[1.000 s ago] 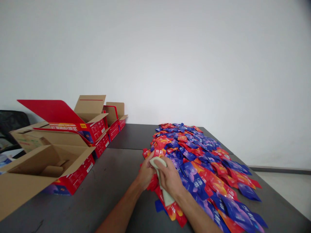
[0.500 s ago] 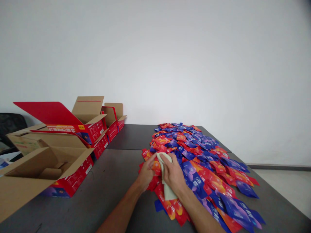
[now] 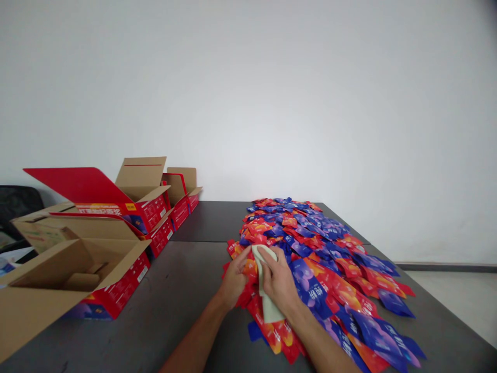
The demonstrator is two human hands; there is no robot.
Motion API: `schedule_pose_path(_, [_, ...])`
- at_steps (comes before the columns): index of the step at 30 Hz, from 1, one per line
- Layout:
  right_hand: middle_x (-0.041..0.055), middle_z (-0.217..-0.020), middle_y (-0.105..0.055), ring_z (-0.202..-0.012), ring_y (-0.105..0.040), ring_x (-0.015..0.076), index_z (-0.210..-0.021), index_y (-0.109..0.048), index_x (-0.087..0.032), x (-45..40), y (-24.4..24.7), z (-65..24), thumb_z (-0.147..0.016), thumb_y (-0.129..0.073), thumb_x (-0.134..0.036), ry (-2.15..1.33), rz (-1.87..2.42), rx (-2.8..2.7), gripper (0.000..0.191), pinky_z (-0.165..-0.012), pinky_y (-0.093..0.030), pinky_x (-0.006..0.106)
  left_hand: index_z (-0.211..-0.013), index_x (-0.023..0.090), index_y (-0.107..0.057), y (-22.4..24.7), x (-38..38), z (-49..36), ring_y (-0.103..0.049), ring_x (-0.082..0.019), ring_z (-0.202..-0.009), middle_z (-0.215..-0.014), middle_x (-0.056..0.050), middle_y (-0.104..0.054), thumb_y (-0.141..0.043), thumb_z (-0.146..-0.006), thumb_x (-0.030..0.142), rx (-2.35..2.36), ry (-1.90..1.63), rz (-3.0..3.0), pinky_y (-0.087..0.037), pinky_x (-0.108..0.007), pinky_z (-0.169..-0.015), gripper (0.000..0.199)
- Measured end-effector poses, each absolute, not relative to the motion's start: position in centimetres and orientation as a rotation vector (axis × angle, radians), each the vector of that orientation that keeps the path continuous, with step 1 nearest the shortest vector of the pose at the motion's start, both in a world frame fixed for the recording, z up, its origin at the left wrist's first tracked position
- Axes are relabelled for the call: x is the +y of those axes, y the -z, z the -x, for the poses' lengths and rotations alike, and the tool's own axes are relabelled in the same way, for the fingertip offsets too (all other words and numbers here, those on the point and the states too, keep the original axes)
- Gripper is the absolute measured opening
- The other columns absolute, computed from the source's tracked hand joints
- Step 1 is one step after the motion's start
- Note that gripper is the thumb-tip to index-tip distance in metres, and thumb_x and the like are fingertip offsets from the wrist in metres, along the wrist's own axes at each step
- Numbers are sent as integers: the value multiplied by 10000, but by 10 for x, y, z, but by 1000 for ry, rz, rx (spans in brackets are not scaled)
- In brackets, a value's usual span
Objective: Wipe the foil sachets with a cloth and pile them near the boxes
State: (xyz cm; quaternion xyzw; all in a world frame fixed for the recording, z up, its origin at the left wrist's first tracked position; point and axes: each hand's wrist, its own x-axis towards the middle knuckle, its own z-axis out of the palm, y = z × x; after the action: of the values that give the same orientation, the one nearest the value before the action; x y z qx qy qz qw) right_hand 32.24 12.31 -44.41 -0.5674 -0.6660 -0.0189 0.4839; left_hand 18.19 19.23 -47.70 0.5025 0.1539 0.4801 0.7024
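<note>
A folded pale green cloth (image 3: 272,310) hangs down from my right hand (image 3: 278,277), whose fingers are closed around its upper part. Close beside it on the left, my left hand (image 3: 234,280) is closed on the edge of a red-and-orange packet (image 3: 251,269). Its fingertips come right up to the cloth's upper corner. Both hands are over the near left edge of a wide heap of shiny red and blue packets (image 3: 314,282). My palms and the cloth hide part of the held packet.
On the left stands a row of open red cardboard boxes (image 3: 126,290) with flaps spread outward. The nearest box has brown cardboard pieces (image 3: 81,281) inside. The dark table (image 3: 182,290) extends to a white wall (image 3: 248,103). A black chair (image 3: 19,204) is at far left.
Both hands keep their grip, with the cloth shifted only very slightly. The whole view has tilted a little, so the boxes appear slightly lower.
</note>
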Motion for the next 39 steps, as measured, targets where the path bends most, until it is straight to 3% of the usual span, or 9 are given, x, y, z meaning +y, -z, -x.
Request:
schedule_pose_path(6, [88,-1221,-556,-1080,-605,208,-1309,-620,-317,118,448,-302,-947,-450,-139,-96,1323,-1778,438,-926,-555,352,-1385,260,-545,456,192,-175,-657,-268,-1151,-1260,-66,-695,-671,-578,-21,369,-1140,-955,-550,-341,-929,863])
schedule_pose_path(11, [105,-1311,-570,-1225,-556,239,-1382,-555,-266,124,451,-311,-967,-473,-211,0,1321,-1594,426,-1052,-491,420,-1311,244,-594,439,186,-175,-671,-253,-1119,-1297,-81,-672,-628,-556,-31,348,-1205,-840,-543,-326,-931,804])
schedule_pose_path(17, [92,-1297,-632,-1204,-594,237,-1335,-590,-251,127,454,-313,-980,-520,-308,-40,1263,-1540,367,-1041,-497,412,-1292,265,-583,448,195,-173,-696,-245,-1036,-1220,-75,-703,-621,-536,-8,475,-1261,-833,-552,-334,-865,804])
schedule_pose_path(22, [79,-1315,-627,-1212,-589,228,-1355,-584,-283,123,450,-308,-977,-531,-302,-90,1214,-1556,382,-1045,-491,396,-1114,201,-722,456,195,-178,-678,-243,-1061,-1129,-90,-736,-683,-616,75,535,-1184,-918,-517,-303,-891,515])
schedule_pose_path(27, [96,-1324,-603,-1240,-561,227,-1364,-585,-275,122,449,-306,-978,-501,-250,-98,1155,-1650,396,-1057,-485,395,-970,133,-751,449,181,-188,-681,-259,-1027,-1065,-110,-741,-748,-716,220,386,-1062,-723,-526,-327,-896,269])
schedule_pose_path(31, [103,-1322,-555,-1216,-572,230,-1310,-637,-287,121,450,-305,-950,-501,-198,-37,1206,-1714,395,-1034,-508,381,-1224,217,-670,447,181,-186,-687,-217,-1011,-1164,-75,-717,-671,-848,341,330,-1133,-574,-536,-338,-910,395])
schedule_pose_path(34, [103,-1302,-535,-1157,-603,230,-1292,-651,-297,121,451,-308,-933,-495,-176,-1,1281,-1709,410,-986,-541,374,-1401,272,-534,450,184,-180,-703,-216,-970,-1201,-79,-709,-640,-877,320,363,-1073,-586,-555,-372,-881,536])
schedule_pose_path(39, [127,-1296,-497,-1154,-588,241,-1343,-613,-266,125,446,-327,-960,-477,-217,101,1398,-1545,409,-999,-529,420,-1394,205,-550,454,180,-179,-704,-254,-1009,-1244,-128,-695,-652,-866,275,392,-959,-657,-550,-417,-916,542])
